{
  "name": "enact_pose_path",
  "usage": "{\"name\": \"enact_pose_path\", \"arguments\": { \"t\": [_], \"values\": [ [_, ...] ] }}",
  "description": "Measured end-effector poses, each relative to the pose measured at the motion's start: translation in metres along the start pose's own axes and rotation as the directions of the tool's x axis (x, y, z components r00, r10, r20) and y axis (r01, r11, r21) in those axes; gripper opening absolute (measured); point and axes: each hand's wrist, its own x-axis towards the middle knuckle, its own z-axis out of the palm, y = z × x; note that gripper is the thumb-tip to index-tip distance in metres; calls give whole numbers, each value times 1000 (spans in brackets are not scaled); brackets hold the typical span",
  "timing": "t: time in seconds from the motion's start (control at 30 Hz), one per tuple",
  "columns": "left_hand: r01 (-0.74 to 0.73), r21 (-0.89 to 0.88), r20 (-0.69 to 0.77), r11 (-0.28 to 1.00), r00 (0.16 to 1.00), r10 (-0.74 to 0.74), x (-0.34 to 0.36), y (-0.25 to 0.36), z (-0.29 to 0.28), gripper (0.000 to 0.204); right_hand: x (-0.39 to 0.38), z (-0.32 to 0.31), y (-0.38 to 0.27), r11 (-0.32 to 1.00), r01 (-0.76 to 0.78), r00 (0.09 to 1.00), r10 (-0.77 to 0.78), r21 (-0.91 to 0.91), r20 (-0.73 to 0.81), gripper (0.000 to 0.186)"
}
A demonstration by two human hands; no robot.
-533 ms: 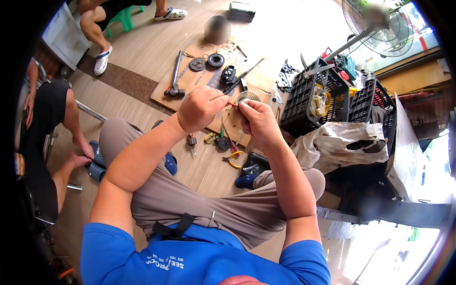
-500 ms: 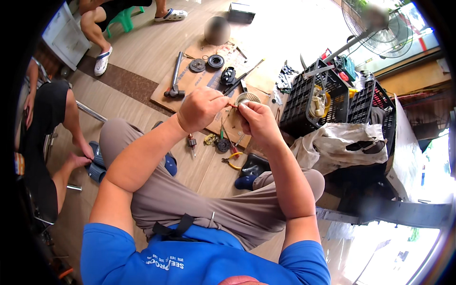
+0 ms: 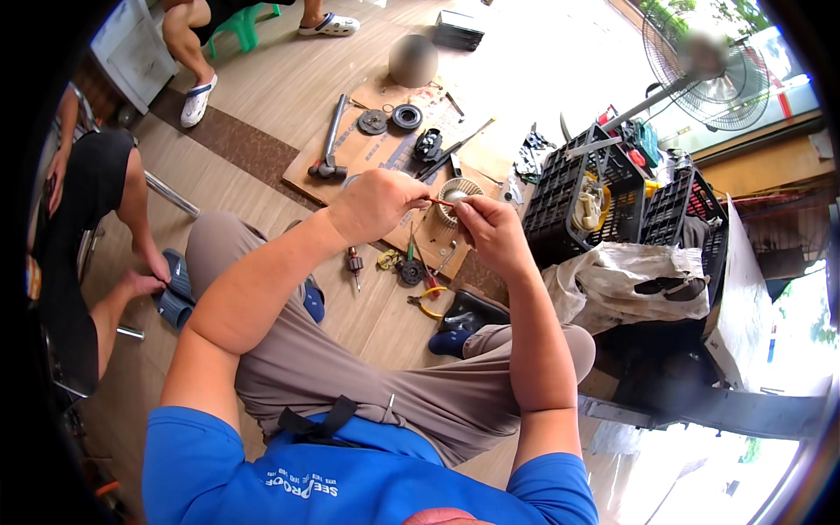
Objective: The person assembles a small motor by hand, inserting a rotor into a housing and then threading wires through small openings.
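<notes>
- Near: yellow-handled pliers [image 3: 426,310] laid on the floor [image 3: 363,319].
- Slightly farther, left: small rotor-like part [image 3: 354,264], also on floor.
- Centre, raised: thin reddish piece [image 3: 444,202] gripped between left hand [image 3: 381,206] and right hand [image 3: 492,234], fingertips of both pinched.
- Beyond: pale ribbed wheel [image 3: 465,186], partly hidden by right hand.
- Farther left: hammer [image 3: 334,136] laid on cardboard [image 3: 306,171].
- Farthest: black ring [image 3: 407,116] set near dark disc [image 3: 372,122].

Left hand [image 3: 376,206] and right hand [image 3: 494,229], fingers pinched, hold a thin reddish piece [image 3: 444,202] between them above cardboard [image 3: 360,154]. Hammer [image 3: 334,133], two discs [image 3: 373,122] and finned wheel [image 3: 457,185] on cardboard; pliers [image 3: 424,309] on floor [image 3: 376,306]. Black crate [image 3: 549,197] right, fan [image 3: 707,58] beyond.
</notes>
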Motion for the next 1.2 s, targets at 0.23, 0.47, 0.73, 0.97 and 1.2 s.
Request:
{"name": "enact_pose_path", "arguments": {
  "t": [0.23,0.47,0.73,0.97,1.2],
  "values": [
    [-126,44,-2,991,992,126,1,-4,-4,8,0,-8,2,985,-105,993,96,137,76,25],
    [-188,245,-111,951,969,220,-2,-9,8,8,2,-6,10,923,-178,983,153,342,98,26],
    [-138,296,-196,945,959,202,-4,-6,9,13,-2,-13,3,784,-143,989,87,605,121,23],
    [-127,288,-194,949,963,188,-4,-1,9,10,2,-10,2,934,-87,996,79,347,39,21],
    [-151,268,-206,952,956,210,-2,-7,15,12,3,-3,2,989,-73,992,85,126,-97,24]
  ]
}}
